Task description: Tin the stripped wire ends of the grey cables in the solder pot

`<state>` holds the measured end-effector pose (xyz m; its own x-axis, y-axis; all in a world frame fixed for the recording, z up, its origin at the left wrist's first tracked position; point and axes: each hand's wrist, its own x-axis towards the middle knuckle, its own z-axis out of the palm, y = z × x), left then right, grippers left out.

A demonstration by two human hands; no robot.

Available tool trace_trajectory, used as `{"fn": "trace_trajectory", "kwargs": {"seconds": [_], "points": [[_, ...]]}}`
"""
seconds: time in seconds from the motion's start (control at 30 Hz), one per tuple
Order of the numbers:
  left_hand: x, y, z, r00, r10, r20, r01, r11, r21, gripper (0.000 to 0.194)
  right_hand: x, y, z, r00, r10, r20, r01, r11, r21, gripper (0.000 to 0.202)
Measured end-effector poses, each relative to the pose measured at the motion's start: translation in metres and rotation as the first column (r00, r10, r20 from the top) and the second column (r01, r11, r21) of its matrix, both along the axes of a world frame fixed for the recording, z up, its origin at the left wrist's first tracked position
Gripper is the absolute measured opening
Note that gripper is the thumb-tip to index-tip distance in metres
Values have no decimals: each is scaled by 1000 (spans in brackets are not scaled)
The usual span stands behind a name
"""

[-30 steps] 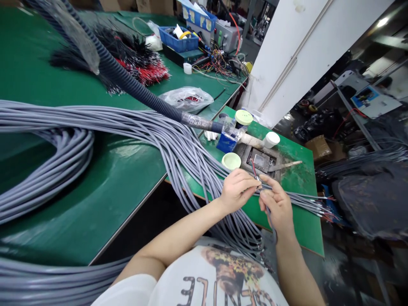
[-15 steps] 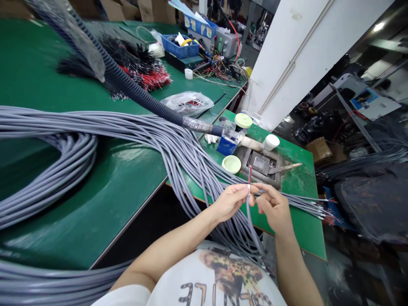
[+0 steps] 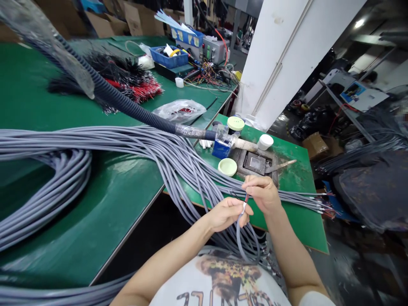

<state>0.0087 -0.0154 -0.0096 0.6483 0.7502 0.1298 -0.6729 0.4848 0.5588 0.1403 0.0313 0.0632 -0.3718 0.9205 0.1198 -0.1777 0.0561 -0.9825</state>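
Between the thumb and fingers of my left hand [image 3: 228, 213] is a grey cable [image 3: 239, 240], gripped close to its end, where a white band shows. Its lower part curves down in front of my shirt. Thin red and dark wires [image 3: 246, 198] stick out of the cable end, and my right hand [image 3: 263, 193] pinches their tips from above. Beneath and behind both hands runs a thick bundle of grey cables [image 3: 178, 157]. The far ends of other cables [image 3: 318, 204], with bare coloured wires, lie on the right side of the small green table.
Beyond my hands, a soldering pot [image 3: 255, 162] sits on the green table [image 3: 295, 229], with a scraper [image 3: 282, 165] across its edge. Near it are a pale green dish [image 3: 227, 167], a white cup [image 3: 265, 142] and a blue box [image 3: 221, 149]. A corrugated hose [image 3: 137, 109] hangs across.
My right hand has moved up to the wire tips, its fingers now closing on them. My left hand has lowered slightly with the cable. The camera view has shifted a little.
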Motion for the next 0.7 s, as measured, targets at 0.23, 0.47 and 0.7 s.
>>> {"fn": "trace_trajectory", "kwargs": {"seconds": [0.23, 0.47, 0.7], "points": [[1, -9, -7, 997, 75, -15, -75, 996, -40, 34, -3, 18, -5, 947, -297, -122, 282, 951, -124, 7], [-14, -8, -15, 978, 196, -73, -200, 978, -61, 33, 22, 22, 10, 924, -248, 290, 237, 969, 71, 9], [-11, -6, -8, 938, 243, -246, -242, 970, 35, 40, -11, -16, 13, 707, -388, 591, 82, 875, 477, 11]]}}
